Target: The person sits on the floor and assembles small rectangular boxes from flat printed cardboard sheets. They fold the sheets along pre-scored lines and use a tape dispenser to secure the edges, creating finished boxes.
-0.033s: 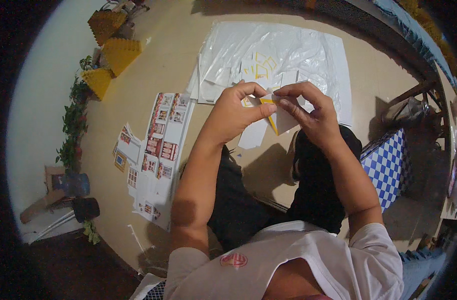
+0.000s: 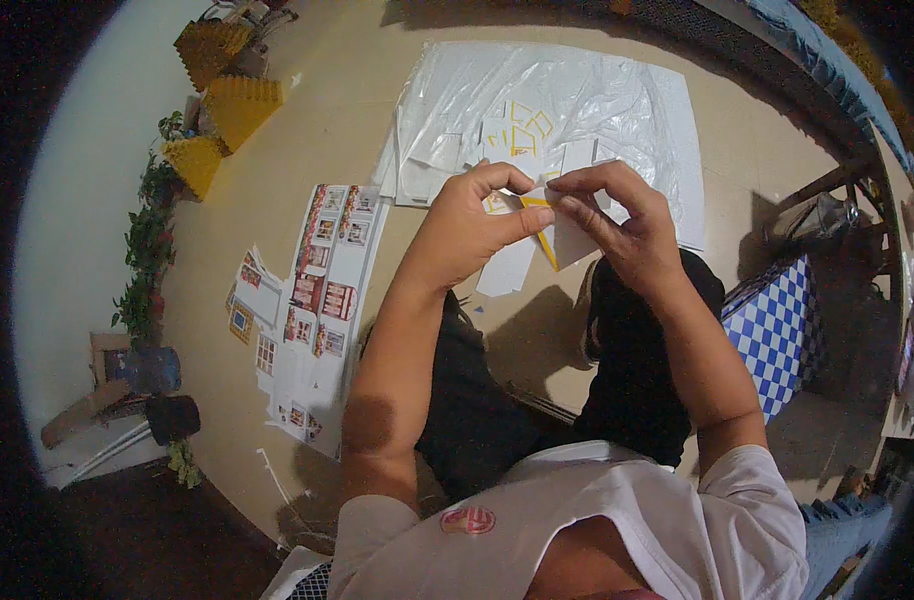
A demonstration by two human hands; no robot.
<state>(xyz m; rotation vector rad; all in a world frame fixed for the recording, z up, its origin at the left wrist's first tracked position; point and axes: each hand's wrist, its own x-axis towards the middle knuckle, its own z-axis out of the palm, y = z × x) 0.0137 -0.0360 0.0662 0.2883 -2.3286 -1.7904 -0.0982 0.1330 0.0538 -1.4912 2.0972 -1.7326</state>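
Between my hands is a small white card piece with yellow edging (image 2: 575, 240), pointed at its lower end. My left hand (image 2: 477, 222) pinches its left side between thumb and forefinger. With thumb and bent forefinger, my right hand (image 2: 627, 225) grips the upper right part. The fingers hide some of the piece's upper edge. Just beyond my hands, several white cut-outs with yellow outlines (image 2: 525, 130) lie on a white board covered with clear plastic (image 2: 617, 105). Another white card piece (image 2: 507, 268) rests on the floor below my hands.
To the left lie printed sheets with window and door pictures (image 2: 325, 290) and loose cut-outs (image 2: 260, 290). Yellow corrugated planters (image 2: 239, 108) and a trailing green plant (image 2: 147, 245) line the left wall. A blue-and-white checked object (image 2: 772, 335) stands at right, beside a wooden frame (image 2: 827, 195).
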